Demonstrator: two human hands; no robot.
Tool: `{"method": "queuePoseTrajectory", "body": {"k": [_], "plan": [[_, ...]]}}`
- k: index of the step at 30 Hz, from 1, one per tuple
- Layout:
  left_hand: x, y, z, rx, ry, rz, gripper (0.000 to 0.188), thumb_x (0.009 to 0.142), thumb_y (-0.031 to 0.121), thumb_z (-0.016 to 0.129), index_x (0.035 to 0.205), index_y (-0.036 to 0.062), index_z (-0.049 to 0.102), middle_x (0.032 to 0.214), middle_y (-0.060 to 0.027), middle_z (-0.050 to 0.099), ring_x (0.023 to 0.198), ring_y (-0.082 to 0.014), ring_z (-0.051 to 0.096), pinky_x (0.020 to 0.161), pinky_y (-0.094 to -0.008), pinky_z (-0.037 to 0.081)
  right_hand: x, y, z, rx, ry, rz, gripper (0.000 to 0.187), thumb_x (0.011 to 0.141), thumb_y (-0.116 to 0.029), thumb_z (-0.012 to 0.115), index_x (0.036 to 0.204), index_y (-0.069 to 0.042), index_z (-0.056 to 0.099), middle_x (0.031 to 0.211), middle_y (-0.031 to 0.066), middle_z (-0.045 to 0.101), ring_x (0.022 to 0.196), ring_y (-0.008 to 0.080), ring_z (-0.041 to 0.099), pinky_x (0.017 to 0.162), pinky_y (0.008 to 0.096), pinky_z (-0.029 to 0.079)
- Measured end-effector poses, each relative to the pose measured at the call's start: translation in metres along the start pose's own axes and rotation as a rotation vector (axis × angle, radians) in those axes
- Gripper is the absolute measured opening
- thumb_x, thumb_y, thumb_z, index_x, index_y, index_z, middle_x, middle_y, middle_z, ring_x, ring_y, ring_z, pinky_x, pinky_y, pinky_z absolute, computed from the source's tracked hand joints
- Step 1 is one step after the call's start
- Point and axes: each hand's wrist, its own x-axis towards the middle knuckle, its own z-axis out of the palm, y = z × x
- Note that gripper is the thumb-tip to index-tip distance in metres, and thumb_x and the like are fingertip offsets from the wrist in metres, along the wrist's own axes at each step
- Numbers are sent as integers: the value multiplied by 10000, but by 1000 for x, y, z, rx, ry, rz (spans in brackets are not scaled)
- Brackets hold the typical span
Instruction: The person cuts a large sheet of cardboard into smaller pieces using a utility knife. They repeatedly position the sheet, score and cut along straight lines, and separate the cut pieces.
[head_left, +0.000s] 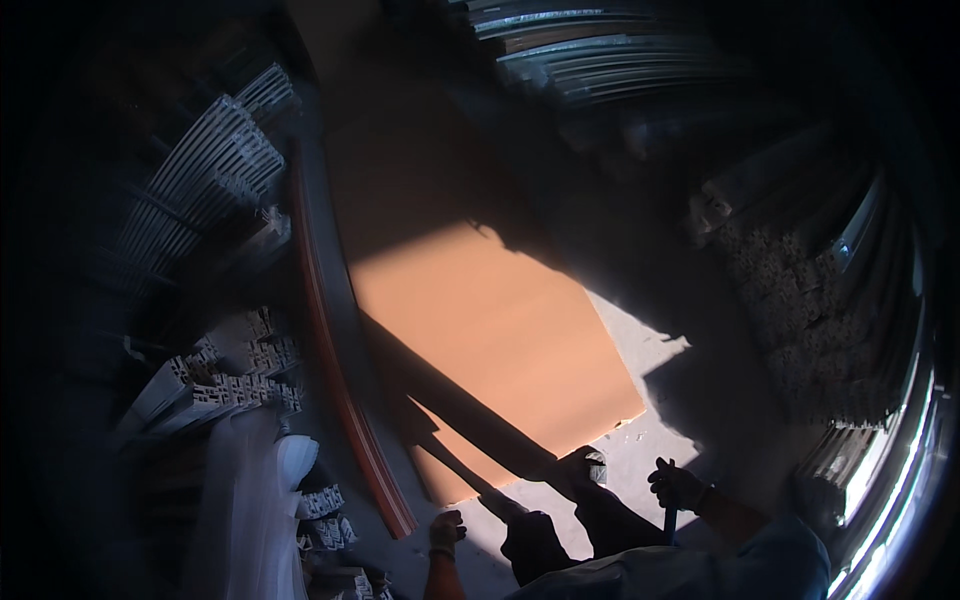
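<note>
A large sheet of brown cardboard lies on the floor in front of my feet, partly sunlit. My left hand hangs low by the sheet's near left corner, its fingers curled in; whatever they may hold is hidden. Off the sheet's near right corner is my right hand, dark in the shade and closed on a narrow blue object that points down; its kind is not clear. Left of the sheet, a long reddish-brown profile strip lies along the floor, apart from my left hand.
Stacked pale profiles stand at the far left, with more profile ends nearer. Clear plastic wrap covers something at the near left. Further stacks line the right side, and long bars lie at the back.
</note>
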Motion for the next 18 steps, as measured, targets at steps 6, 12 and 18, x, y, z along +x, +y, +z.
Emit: {"method": "queuePoseTrajectory", "body": {"k": [6,12,18], "plan": [[-61,30,-3,-104,21,-59,251,837,254,626,978,47,608,851,-111,620,615,-230,614,519,-345,511,-45,-21,97,-141,-114,-69,293,887,-385,587,952,-99,567,742,23,583,594,119,545,540,251,450],[-17,3,-33,61,-48,-9,319,871,328,599,1019,45,587,857,-98,624,666,-232,615,578,-384,514,8,-162,213,-672,-57,-337,271,878,-347,598,981,-106,529,740,39,586,573,101,540,514,257,454],[60,117,-95,-43,-45,100,336,882,345,584,1063,61,571,858,-83,622,679,-227,606,612,-396,509,65,-281,303,-843,371,-531,249,864,-331,577,926,-100,506,680,35,544,469,111,498,422,269,438]]}}
